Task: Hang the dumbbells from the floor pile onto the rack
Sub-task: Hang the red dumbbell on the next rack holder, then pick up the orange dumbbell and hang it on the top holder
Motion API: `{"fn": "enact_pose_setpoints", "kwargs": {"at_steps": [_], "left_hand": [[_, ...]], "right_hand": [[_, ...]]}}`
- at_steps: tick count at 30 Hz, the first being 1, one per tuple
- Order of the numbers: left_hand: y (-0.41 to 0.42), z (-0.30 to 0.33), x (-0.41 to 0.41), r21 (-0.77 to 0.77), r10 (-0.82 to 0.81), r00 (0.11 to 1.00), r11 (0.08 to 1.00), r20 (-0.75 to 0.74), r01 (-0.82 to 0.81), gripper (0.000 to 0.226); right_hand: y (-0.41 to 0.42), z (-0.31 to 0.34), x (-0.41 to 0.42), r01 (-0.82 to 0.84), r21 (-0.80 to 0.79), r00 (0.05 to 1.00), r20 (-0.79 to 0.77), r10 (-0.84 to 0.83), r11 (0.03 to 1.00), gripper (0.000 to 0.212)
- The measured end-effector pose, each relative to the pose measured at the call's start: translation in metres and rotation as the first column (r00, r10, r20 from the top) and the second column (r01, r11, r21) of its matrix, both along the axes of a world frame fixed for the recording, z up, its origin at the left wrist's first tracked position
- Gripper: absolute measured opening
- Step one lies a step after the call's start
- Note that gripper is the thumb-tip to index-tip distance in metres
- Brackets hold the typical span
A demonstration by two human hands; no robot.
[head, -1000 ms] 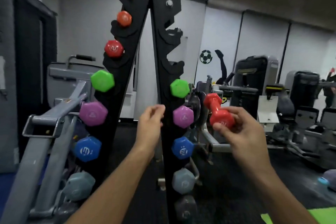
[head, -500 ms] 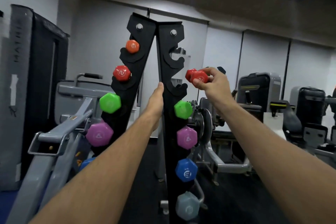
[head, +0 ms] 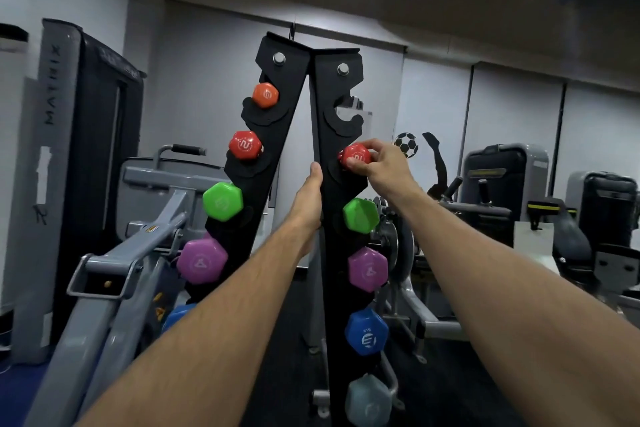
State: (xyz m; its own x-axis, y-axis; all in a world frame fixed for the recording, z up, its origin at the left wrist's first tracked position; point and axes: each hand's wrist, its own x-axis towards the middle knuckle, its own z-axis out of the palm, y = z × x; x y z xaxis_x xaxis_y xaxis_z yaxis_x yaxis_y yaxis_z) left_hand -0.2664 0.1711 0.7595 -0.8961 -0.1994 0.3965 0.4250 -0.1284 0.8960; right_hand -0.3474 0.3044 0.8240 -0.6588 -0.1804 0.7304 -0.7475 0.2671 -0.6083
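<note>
The red dumbbell (head: 354, 157) sits at the second cradle from the top on the right upright of the rack (head: 334, 204), its hexagonal end facing the camera, the right hand (head: 382, 163) curled round it from the right side – thumb under the end, fingers over the top. Whether its bar already rests in the cradle cannot be told.

On that right upright five dumbbell ends show, top to bottom: the red one, a green (head: 360, 215), a purple (head: 367, 269), a blue (head: 366, 332) and a grey (head: 367, 399) near the lower edge. The top cradle above the red one holds nothing. On the left upright five show: an orange (head: 265, 95), a second red (head: 245, 145), a green (head: 222, 201), a purple (head: 202, 261) and a blue (head: 178, 314), this last partly hidden by the left forearm.

The left hand (head: 308, 204) lies flat along the inner edge of the right upright, fingers straight and pointing up, pressed against the black steel – holding nothing. Both forearms reach up and forward from the lower corners of the view.

Grey gym machines (head: 138, 253) stand behind the rack on both sides, and a football sticker (head: 406, 144) is on the back wall.
</note>
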Motion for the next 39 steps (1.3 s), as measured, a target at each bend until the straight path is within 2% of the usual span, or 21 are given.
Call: {"fn": "enact_pose_setpoints", "kwargs": {"at_steps": [9,19,24,28,33,36,39], "left_hand": [[0.005,-0.008,-0.005,-0.048,0.028,0.998,0.998,-0.057,-0.031,0.058],[-0.001,-0.014,0.004,-0.139,0.075,0.996,0.987,-0.055,-0.082,0.048],[-0.009,-0.037,0.002,-0.208,0.105,0.994,0.972,-0.027,-0.108,0.052],[-0.015,-0.073,0.001,-0.259,0.126,0.991,0.957,-0.035,-0.131,0.057],[-0.028,-0.155,0.013,-0.222,0.137,0.990,0.965,-0.040,-0.143,0.060],[-0.038,-0.230,0.034,-0.204,0.174,0.983,0.966,0.053,-0.160,0.055],[-0.048,-0.324,0.064,-0.241,0.203,0.955,0.959,0.216,-0.149,0.052]], "right_hand": [[0.008,-0.002,0.004,0.063,0.197,0.994,-0.103,-0.043,0.978,0.039],[0.003,-0.008,0.018,0.086,0.188,0.995,-0.061,-0.076,0.978,0.050],[0.002,-0.025,0.036,0.129,0.147,0.988,-0.102,-0.115,0.981,0.073],[0.005,-0.081,0.067,0.238,0.035,0.938,-0.268,-0.220,0.971,0.066],[0.025,-0.199,0.101,0.247,0.028,0.901,-0.375,-0.219,0.969,0.056],[0.039,-0.289,0.120,0.172,0.060,0.942,-0.302,-0.147,0.983,0.046],[0.053,-0.380,0.137,0.088,0.074,0.995,-0.063,-0.083,0.993,0.040]]}}
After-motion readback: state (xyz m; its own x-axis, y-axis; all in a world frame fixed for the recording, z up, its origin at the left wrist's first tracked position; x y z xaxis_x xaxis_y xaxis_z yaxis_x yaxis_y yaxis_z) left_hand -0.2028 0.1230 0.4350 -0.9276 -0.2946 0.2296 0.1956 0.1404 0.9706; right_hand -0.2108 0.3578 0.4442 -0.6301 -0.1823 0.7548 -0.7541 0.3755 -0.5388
